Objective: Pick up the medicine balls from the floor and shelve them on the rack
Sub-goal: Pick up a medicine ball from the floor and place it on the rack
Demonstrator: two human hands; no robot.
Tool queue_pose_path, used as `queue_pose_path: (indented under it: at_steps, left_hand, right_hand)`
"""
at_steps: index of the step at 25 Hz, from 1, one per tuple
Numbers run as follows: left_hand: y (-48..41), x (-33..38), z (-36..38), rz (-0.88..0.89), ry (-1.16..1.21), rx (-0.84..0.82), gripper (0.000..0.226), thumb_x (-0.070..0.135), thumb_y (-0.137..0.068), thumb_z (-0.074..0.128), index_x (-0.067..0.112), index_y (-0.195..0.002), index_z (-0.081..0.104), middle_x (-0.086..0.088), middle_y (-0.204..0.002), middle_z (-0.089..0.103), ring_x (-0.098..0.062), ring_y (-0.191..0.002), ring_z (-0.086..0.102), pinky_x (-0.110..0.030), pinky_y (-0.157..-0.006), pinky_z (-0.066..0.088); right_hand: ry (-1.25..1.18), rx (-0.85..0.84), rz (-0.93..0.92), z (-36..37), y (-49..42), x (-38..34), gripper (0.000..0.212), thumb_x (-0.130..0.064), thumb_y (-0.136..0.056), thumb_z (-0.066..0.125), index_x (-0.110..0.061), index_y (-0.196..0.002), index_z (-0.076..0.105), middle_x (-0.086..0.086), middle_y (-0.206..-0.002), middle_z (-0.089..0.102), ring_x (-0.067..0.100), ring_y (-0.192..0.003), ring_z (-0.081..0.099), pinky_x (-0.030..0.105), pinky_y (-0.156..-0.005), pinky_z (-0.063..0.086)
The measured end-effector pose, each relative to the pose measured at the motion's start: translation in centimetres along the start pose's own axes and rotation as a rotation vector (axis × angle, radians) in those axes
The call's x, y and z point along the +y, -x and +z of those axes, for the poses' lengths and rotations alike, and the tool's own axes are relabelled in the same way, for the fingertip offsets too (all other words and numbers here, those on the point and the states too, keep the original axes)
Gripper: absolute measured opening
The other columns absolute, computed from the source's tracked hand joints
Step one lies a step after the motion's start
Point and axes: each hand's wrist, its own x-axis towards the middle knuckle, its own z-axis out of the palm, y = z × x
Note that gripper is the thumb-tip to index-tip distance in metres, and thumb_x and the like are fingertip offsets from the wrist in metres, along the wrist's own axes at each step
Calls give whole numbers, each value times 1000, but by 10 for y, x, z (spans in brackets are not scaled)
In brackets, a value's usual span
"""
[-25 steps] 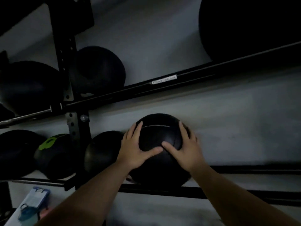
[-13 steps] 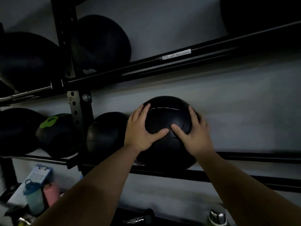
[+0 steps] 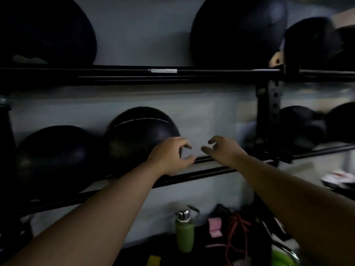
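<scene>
both hands are off the ball here. the medicine ball [image 3: 138, 139] with the pale seam sits on the lower rails of the rack [image 3: 211, 170], toward the left end of that bay, pressed up against a second dark ball [image 3: 57, 156] on its left. the left hand [image 3: 171, 156] hovers right at the ball's right flank, fingers curled loosely and parted, gripping nothing; it overlaps the ball in view, and whether it touches cannot be told. the right hand [image 3: 222, 150] hangs further right, over the bare stretch of rail, also loosely open and empty, clear of the ball.

so the ball lies to the left of both hands, and the left hand is the nearer one. a ball has no long axis to speak of, so any nudge would just be a push from the right flank toward its neighbour. by the look of it this one is shelved. the floor below shows a green bottle [image 3: 184, 233] and loose gear, no further ball in sight, so the next pick likely means turning away from the rack.
</scene>
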Motion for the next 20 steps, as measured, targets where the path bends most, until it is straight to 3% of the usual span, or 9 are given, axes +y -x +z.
queue_pose_path:
  at_steps: [2,5,9,12,14,17,20]
  left_hand:
    - [-6,18,13,-48,214,-17,24,43,-89,79,28,-106,73,12,-105,70,-12,-96,63,-25,-80,45]
    - [-12,55,31,-47,293,-100,25,51,-84,80,34,-101,71,12,-106,75,-13,-96,66,-28,-85,51]
    - [-7,151,50,64,474,-241,25,48,-86,81,34,-103,69,11,-102,75,-13,-92,67,-29,-87,53]
    - [8,230,55,212,568,-345,25,45,-86,82,30,-101,69,9,-98,75,-14,-88,68,-29,-86,54]
    - [20,271,54,293,532,-394,30,51,-84,81,31,-104,69,10,-101,75,-14,-91,70,-29,-88,55]
    - [48,324,39,372,506,-438,42,64,-77,76,34,-105,69,14,-103,74,-13,-96,71,-33,-94,56]
    - [89,371,24,418,555,-496,48,69,-71,71,36,-105,69,17,-100,74,-11,-97,71,-37,-92,58]
  right_hand:
    - [54,74,97,-32,43,17,49,-68,-86,67,-28,-114,69,1,-106,73,22,-93,70,28,-76,50]
    - [208,182,207,-82,119,36,35,-62,-86,70,-27,-90,71,-4,-85,73,24,-92,71,26,-70,45]
    - [369,290,372,-169,233,40,31,-55,-89,72,-26,-100,72,-4,-79,73,23,-89,72,30,-76,53]
    - [477,367,466,-224,317,33,29,-50,-92,71,-22,-93,73,-1,-75,72,24,-80,71,27,-65,46]
    - [505,417,529,-250,370,24,26,-48,-92,72,-24,-86,68,1,-73,68,23,-77,67,26,-61,42]
    - [527,493,631,-277,454,8,26,-48,-90,75,-22,-91,71,6,-86,72,25,-83,69,33,-70,51]
    - [525,553,716,-293,543,-13,24,-50,-91,74,-26,-97,73,-1,-88,70,11,-71,64,25,-57,43]
